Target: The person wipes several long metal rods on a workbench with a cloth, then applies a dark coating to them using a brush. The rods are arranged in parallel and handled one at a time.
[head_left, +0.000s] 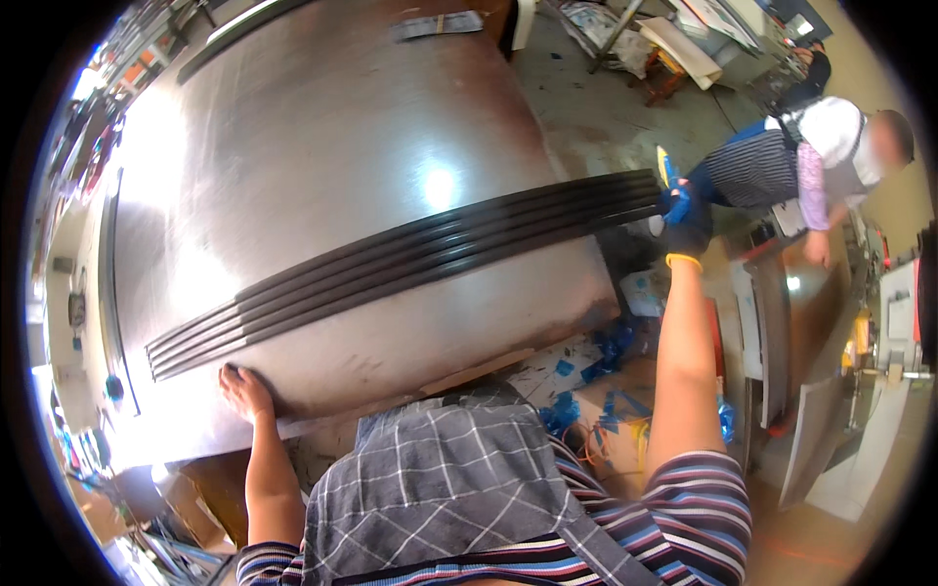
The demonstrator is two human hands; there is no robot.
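Several long black strips lie side by side across a large shiny metal table. My left hand is bare and rests on the table just below the strips' left end, fingers stretched out; a small dark patch shows at the fingertips. My right hand, in a dark and blue glove with a yellow band at the wrist, is at the strips' right end. It is closed around a yellow and blue utility knife that points up. Whether this hand also touches the strips is hard to tell.
A co-worker in a striped apron stands at the right. On the table's far edge lies a flat grey packet. Blue plastic scraps and a cardboard box are below the near edge. Sheet panels lean at the right.
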